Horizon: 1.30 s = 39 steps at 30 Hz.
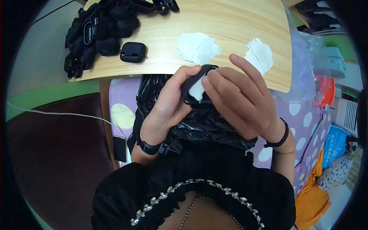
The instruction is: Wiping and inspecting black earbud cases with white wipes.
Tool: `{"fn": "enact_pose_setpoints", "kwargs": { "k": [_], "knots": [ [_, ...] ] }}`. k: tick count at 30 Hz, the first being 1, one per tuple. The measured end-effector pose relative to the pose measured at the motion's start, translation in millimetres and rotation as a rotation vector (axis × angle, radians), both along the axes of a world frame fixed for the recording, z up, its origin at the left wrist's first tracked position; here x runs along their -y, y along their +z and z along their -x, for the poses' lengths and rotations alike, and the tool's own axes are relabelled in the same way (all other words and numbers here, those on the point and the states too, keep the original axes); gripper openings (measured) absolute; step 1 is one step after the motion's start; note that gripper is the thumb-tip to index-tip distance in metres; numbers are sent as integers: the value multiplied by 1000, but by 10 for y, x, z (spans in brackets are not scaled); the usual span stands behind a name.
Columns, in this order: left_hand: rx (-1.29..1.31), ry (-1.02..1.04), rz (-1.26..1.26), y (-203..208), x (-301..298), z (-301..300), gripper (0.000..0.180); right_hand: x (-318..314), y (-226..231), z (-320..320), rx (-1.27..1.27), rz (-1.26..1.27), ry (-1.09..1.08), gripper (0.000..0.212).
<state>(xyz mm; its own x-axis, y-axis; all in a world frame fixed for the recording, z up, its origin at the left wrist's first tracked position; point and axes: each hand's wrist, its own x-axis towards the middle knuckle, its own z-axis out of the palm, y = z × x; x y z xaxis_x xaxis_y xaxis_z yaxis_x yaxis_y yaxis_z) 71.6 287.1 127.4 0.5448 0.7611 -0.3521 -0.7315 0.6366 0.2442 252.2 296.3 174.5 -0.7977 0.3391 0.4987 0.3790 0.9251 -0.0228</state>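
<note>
Just off the table's near edge, my left hand [167, 100] grips a small black rounded case [186, 89], its thumb along the top rim. A smooth white patch [197, 91] shows inside the case. My right hand [241, 101] is pressed against the right side of the case, thumb and fingertips pinched together beside the white patch, one finger raised. Whatever those fingertips pinch is hidden. Another black rounded case [133, 52] lies on the table, left of my hands.
Many black cases are heaped [103, 28] at the table's far left. Two white cracked, flat sheets [197, 48] [259, 56] rest on the wooden table [226, 23]. A black plastic bag [199, 124] covers my lap. A phone [120, 148] with a white cable lies at left.
</note>
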Motion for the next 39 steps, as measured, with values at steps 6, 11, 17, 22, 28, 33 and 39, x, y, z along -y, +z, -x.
{"fn": "enact_pose_setpoints", "kwargs": {
  "k": [6,11,17,22,28,33,39],
  "knots": [
    [-97,-21,27,-1,26,-2,26,12,-43,-54,34,18,35,34],
    [-115,-25,51,-43,33,-16,21,26,-75,-65,-3,222,25,31],
    [-173,-17,57,-48,42,-30,25,201,-129,39,2,316,-115,27],
    [-169,13,62,-62,36,-56,26,254,-172,90,29,264,-239,27],
    [-23,-18,4,-119,25,12,29,349,-245,158,34,162,-358,32],
    [-42,-17,25,-201,0,16,32,397,-274,215,85,227,-477,36],
    [-58,-46,-48,-222,31,34,36,392,-278,170,72,476,-470,37]
  ]
}}
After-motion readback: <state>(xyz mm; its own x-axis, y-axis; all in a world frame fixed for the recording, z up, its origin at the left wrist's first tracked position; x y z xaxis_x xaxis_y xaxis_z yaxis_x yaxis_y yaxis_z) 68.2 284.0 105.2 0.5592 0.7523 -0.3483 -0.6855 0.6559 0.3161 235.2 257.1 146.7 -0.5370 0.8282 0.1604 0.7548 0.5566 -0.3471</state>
